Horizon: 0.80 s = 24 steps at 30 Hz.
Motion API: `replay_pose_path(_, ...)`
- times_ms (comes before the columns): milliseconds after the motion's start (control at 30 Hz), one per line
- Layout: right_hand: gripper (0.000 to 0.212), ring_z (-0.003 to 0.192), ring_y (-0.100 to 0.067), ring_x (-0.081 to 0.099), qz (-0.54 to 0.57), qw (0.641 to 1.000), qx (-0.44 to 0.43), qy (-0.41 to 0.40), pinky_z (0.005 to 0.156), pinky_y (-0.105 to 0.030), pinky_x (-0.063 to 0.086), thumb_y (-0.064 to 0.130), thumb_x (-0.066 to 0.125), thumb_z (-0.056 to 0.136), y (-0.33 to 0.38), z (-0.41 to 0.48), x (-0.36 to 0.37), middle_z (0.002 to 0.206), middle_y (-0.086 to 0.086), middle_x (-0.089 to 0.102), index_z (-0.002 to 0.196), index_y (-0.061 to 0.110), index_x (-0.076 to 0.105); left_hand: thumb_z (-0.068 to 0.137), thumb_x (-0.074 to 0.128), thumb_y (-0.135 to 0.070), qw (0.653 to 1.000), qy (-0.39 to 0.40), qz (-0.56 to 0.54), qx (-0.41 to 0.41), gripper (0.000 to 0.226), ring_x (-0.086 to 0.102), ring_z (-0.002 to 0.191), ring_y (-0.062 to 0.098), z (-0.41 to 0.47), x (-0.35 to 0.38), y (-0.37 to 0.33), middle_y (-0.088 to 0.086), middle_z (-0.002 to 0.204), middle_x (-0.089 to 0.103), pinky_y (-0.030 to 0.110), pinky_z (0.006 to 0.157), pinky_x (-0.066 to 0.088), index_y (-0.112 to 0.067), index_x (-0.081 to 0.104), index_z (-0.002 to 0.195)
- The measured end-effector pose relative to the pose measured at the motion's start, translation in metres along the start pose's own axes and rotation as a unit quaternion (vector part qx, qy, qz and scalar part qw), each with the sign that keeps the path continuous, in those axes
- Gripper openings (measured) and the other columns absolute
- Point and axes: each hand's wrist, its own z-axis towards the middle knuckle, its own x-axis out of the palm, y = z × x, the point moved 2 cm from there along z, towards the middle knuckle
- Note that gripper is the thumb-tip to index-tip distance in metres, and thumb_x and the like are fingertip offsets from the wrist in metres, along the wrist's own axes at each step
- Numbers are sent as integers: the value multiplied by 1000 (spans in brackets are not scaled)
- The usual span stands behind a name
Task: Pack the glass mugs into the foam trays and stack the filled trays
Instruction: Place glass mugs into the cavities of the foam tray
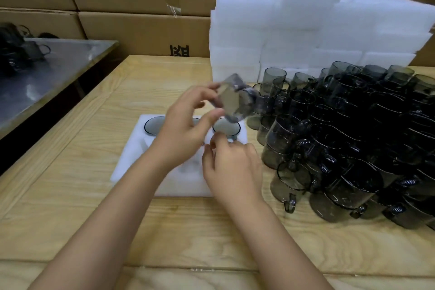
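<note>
Left hand [188,124] fingers pinch a tilted glass mug [231,99] above the foam tray [138,162] on the counter [70,195]. Right hand [233,167] is curled at the tray, grip unclear. Turn the mug upright, centre it over a free pocket and lower it straight, clear of the seated mugs [155,126].

Blurred by motion, glass mug [231,99] pinched in left hand [188,122]. Behind that hand, mostly hidden, middle mug [195,121] of foam tray [146,160]. Cut by right edge, mug pile [353,143]. Too dim to identify, dark shapes [14,47] far left.
</note>
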Motion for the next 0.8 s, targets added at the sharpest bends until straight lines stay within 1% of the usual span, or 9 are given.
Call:
replay_pose_path(100, 13, 55, -30, 53, 47, 999, 0, -11, 58, -30, 25, 23, 62, 81, -2, -4, 3, 57, -6, 61, 74, 12, 60, 87, 55, -17, 998, -45, 49, -10, 7, 51, 125, 19, -8, -18, 18, -29, 111, 53, 29, 96, 44, -22, 52, 92)
replay_pose_path(200, 15, 69, -31, 53, 115, 993, 1, 14, 62, -32, 22, 23, 51, 90, -6, -2, 7, 71, -8, 65, 89, 13, 62, 89, 59, -11, 996, -65, 19, -51, 19, 51, 126, 20, -18, -31, 28, -40, 104, 56, 25, 88, 46, -29, 51, 88)
replay_pose_path(267, 20, 81, -26, 54, 163, 986, 15, 14, 63, -33, 23, 25, 49, 92, -9, 0, 8, 82, -3, 67, 107, 17, 60, 89, 62, -1, 994, -58, -5, -91, 28, 55, 122, 16, -22, -42, 33, -29, 111, 59, 22, 83, 48, -27, 55, 86)
replay_pose_path(333, 31, 87, -21, 55, 236, 971, 27, 1, 68, -33, 34, 23, 53, 91, -10, 2, 6, 89, 2, 65, 122, 20, 55, 84, 67, 0, 993, -34, 4, -110, 26, 59, 111, 2, -25, -52, 34, -11, 122, 60, 11, 77, 49, -25, 62, 83)
replay_pose_path(400, 39, 88, -13, 54, 305, 952, 24, -9, 74, -26, 39, 20, 56, 90, -7, 2, 2, 93, 10, 61, 128, 23, 52, 79, 72, 1, 994, -17, 24, -108, 26, 58, 106, -6, -26, -59, 32, -4, 121, 62, 5, 76, 45, -24, 67, 79)
replay_pose_path(467, 39, 85, -8, 54, 347, 938, 8, -8, 74, -20, 42, 19, 56, 89, -4, 1, 2, 93, 18, 58, 128, 27, 54, 75, 75, 3, 994, -11, 31, -102, 28, 60, 108, 1, -26, -64, 32, -2, 118, 64, 8, 82, 45, -24, 69, 79)
replay_pose_path(533, 37, 82, -3, 54, 374, 928, 8, 4, 72, -16, 43, 17, 56, 90, -3, 2, 3, 88, 23, 59, 124, 31, 58, 72, 78, 3, 995, -10, 11, -103, 29, 61, 110, 13, -26, -67, 33, 2, 118, 65, 22, 90, 49, -24, 70, 82)
replay_pose_path(633, 33, 78, 5, 55, 418, 907, 40, 16, 67, -5, 39, 16, 60, 89, -7, 4, 4, 81, 30, 60, 116, 35, 63, 65, 79, -11, 993, -21, -26, -115, 21, 61, 111, 18, -27, -69, 34, 4, 115, 65, 41, 92, 50, -21, 69, 81)
replay_pose_path(800, 43, 86, 5, 57, 447, 890, 63, 67, 71, -5, 41, 22, 60, 89, -11, 7, 8, 90, 31, 63, 126, 44, 52, 60, 79, -14, 990, -27, -68, -124, 20, 64, 105, 15, -29, -62, 35, 2, 106, 54, 30, 88, 53, -17, 62, 71)
